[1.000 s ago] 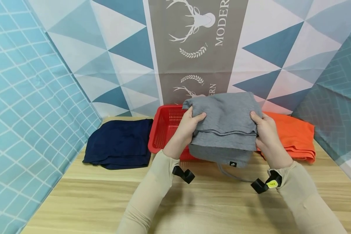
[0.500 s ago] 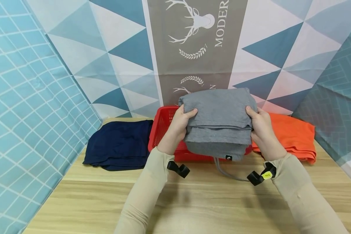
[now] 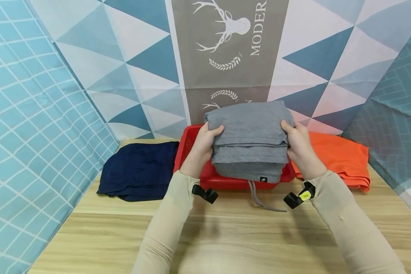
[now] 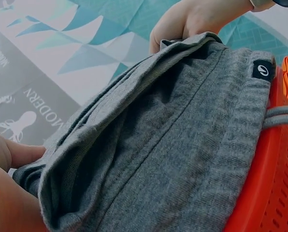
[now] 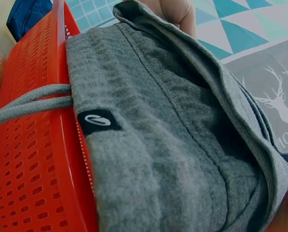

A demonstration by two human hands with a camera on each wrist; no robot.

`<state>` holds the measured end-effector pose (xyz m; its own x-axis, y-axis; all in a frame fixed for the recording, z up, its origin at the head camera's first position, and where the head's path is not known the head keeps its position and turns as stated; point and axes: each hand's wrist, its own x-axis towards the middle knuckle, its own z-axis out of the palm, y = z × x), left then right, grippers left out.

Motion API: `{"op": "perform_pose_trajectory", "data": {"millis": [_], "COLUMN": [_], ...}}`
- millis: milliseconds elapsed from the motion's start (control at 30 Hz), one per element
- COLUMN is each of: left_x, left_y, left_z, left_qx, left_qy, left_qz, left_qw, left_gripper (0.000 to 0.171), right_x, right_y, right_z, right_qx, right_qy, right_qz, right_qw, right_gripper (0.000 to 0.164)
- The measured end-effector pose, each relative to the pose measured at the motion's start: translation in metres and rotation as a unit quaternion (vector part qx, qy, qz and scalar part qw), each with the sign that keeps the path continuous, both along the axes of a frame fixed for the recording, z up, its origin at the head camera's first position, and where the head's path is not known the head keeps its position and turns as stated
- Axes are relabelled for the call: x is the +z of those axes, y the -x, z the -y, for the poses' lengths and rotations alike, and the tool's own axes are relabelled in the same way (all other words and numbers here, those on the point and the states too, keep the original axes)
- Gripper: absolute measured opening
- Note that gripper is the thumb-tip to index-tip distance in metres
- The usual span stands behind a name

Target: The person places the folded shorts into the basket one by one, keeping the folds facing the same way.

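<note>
In the head view, my left hand (image 3: 202,144) pinches the left side of folded grey drawstring pants (image 3: 250,125), thumb on top. Their right side is gripped the same way by my right hand (image 3: 298,144). The pants hang over a red plastic basket (image 3: 226,184), hiding most of its inside. A ribbed waistband with a small black label (image 5: 98,120) faces me at the lower edge, right by the basket's rim. From it a grey drawstring (image 3: 257,198) trails over the basket's front wall towards the table. Fingers under the cloth are mostly hidden.
A folded navy garment (image 3: 138,171) lies on the wooden table (image 3: 123,236) left of the basket. To the right lies a folded orange garment (image 3: 342,160), partly behind my right hand. A patterned wall covering (image 3: 226,68) rises close behind the basket.
Both hands have carried the grey pants left and slightly up in the head view, more squarely over the basket. More of the basket's front wall shows below them.
</note>
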<state>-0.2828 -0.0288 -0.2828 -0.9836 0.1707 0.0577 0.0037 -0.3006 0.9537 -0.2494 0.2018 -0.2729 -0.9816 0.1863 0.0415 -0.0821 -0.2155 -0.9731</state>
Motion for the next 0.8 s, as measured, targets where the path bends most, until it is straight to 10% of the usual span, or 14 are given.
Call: {"op": "perform_pose_trajectory", "data": {"millis": [800], "left_x": [0.040], "left_y": [0.018], "left_z": [0.018], "left_qx": [0.031], "left_qy": [0.033], "left_qz": [-0.060], "left_qw": [0.9972], "left_gripper": [0.048], "right_x": [0.035], "right_y": [0.041], "right_z": [0.024], "right_qx": [-0.020], "right_qy": [-0.042], "right_qz": [-0.062], "right_qw": [0.997], "right_gripper": [0.051]}}
